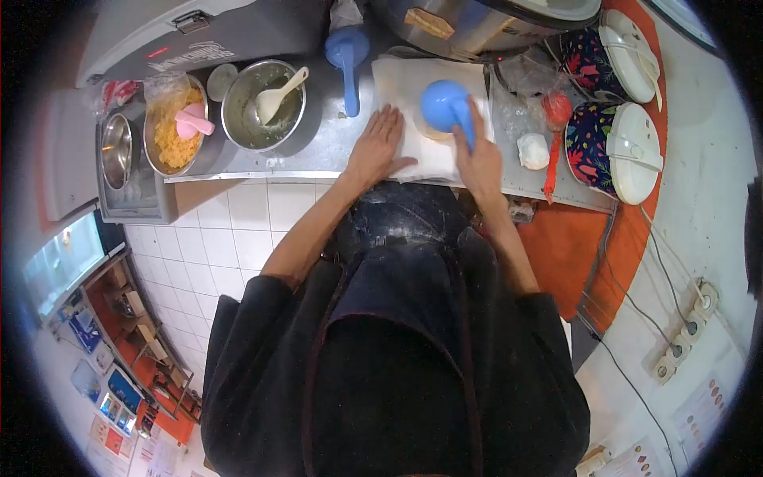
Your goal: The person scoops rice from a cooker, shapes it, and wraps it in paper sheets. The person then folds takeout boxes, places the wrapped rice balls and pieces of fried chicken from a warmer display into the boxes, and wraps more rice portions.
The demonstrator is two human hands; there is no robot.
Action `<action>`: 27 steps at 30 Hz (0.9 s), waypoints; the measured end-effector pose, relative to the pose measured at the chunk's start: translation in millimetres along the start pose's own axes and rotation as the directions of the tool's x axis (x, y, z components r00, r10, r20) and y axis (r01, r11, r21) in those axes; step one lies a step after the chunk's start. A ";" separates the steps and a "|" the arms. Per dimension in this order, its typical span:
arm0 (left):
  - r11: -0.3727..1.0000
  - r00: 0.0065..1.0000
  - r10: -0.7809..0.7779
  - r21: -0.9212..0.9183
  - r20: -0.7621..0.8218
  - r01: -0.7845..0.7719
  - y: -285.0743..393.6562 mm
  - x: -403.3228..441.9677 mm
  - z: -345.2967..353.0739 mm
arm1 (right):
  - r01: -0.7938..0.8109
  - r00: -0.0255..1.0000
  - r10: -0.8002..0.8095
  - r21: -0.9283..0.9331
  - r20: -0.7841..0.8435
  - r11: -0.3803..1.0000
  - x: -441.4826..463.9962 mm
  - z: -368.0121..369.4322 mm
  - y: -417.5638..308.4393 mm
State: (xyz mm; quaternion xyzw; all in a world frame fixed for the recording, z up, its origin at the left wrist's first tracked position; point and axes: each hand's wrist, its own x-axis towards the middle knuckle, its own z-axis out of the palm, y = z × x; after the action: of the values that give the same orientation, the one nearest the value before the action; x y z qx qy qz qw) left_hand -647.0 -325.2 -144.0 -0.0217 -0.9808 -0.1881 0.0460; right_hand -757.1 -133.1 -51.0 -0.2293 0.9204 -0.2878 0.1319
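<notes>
In the head view, a sheet of white wrapping paper [420,155] lies on the metal counter. My right hand [480,163] is closed round the handle of a blue scoop [445,103], whose round bowl sits dome-up over the paper. A pale tan edge shows under the bowl; what it is I cannot make out. My left hand [377,147] lies flat with fingers stretched out, on the left edge of the paper. A second blue scoop [350,67] rests on the counter beyond my left hand.
To the left stand a steel bowl [230,127] with a white spoon [280,97] and a bowl of orange-yellow food [171,139] with a pink scoop [193,122]. Right are a white plastic-wrapped lump [533,151] and patterned white-lidded containers [592,147]. A large cooker [469,32] stands behind.
</notes>
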 end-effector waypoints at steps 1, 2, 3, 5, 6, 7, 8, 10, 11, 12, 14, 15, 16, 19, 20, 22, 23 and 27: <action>1.000 1.000 -0.008 0.002 0.000 0.008 3.5 -5.6 -1.5 | 0.098 0.982 -0.083 0.082 -0.172 0.992 -3.8 -18.8 -12.1; 0.996 0.998 0.053 -0.069 0.026 -0.051 8.7 -13.4 -3.2 | 0.245 0.911 -0.224 0.018 -0.346 0.969 2.5 -38.1 -21.0; 0.984 0.992 0.118 -0.138 0.044 -0.111 11.5 -17.0 -4.0 | 0.374 0.787 -0.357 -0.072 -0.503 0.925 14.1 -60.0 -30.8; 0.976 0.988 0.139 -0.180 0.073 -0.125 12.2 -10.3 1.3 | 0.417 0.676 -0.348 -0.052 -0.649 0.907 46.2 -109.5 -59.9; 0.964 0.981 0.159 -0.231 0.109 -0.131 15.3 -10.2 5.9 | 0.324 0.755 -0.262 -0.005 -0.601 0.946 63.0 -135.2 -73.6; 0.949 0.973 0.180 -0.284 0.145 -0.133 18.8 -12.1 10.1 | 0.222 0.822 -0.168 0.035 -0.544 0.974 80.7 -156.8 -85.7; 0.954 0.973 0.186 -0.264 0.139 -0.145 20.4 -9.8 8.7 | 0.306 0.807 -0.222 0.066 -0.547 0.950 104.7 -168.7 -99.3; 0.941 0.968 0.183 -0.315 0.168 -0.124 18.1 -6.7 8.1 | 0.373 0.795 -0.263 0.098 -0.546 0.923 109.3 -178.0 -115.0; 0.929 0.966 0.181 -0.355 0.184 -0.106 15.9 -4.7 8.5 | 0.360 0.758 -0.338 -0.073 -0.558 0.930 95.3 -183.7 -122.1; 0.922 0.975 0.141 -0.380 0.173 -0.066 14.8 -3.9 9.0 | 0.344 0.717 -0.420 -0.243 -0.556 0.907 90.9 -186.3 -126.0; 0.918 0.964 0.127 -0.395 0.235 -0.025 12.6 0.7 5.9 | 0.468 0.786 -0.517 -0.219 -0.339 0.856 77.0 -155.8 -62.7; 0.914 0.948 0.118 -0.406 0.294 0.013 12.5 2.3 3.8 | 0.514 0.824 -0.516 -0.074 -0.232 0.854 62.3 -125.9 -41.5; 0.912 0.949 0.114 -0.409 0.294 0.017 12.3 4.0 1.9 | 0.534 0.843 -0.524 0.074 -0.123 0.842 46.6 -94.1 -17.8; 0.920 0.948 0.113 -0.392 0.296 0.013 18.6 5.6 0.7 | 0.570 0.802 -0.507 -0.149 0.317 0.808 -2.5 -27.2 72.4; 0.923 0.951 0.143 -0.383 0.275 -0.028 20.2 6.8 1.3 | 0.540 0.806 -0.460 -0.142 0.373 0.830 -18.2 -19.1 83.9; 0.925 0.948 0.177 -0.374 0.263 -0.069 23.0 5.2 4.7 | 0.521 0.819 -0.442 -0.149 0.366 0.841 -37.5 -3.0 101.0; 0.925 0.948 0.171 -0.374 0.268 -0.061 24.3 5.3 7.8 | 0.505 0.831 -0.427 -0.162 0.356 0.848 -43.5 1.8 106.5; 0.919 0.944 0.142 -0.394 0.298 -0.014 24.8 7.6 7.0 | 0.473 0.836 -0.453 0.014 0.311 0.881 -46.9 9.3 118.0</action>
State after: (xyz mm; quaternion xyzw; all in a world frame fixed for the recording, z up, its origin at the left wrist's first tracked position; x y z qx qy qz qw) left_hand -653.6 -299.4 -140.6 -0.1002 -0.9169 -0.3698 -0.1116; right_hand -754.2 -28.2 -122.9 -0.4906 0.8146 -0.2430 0.1916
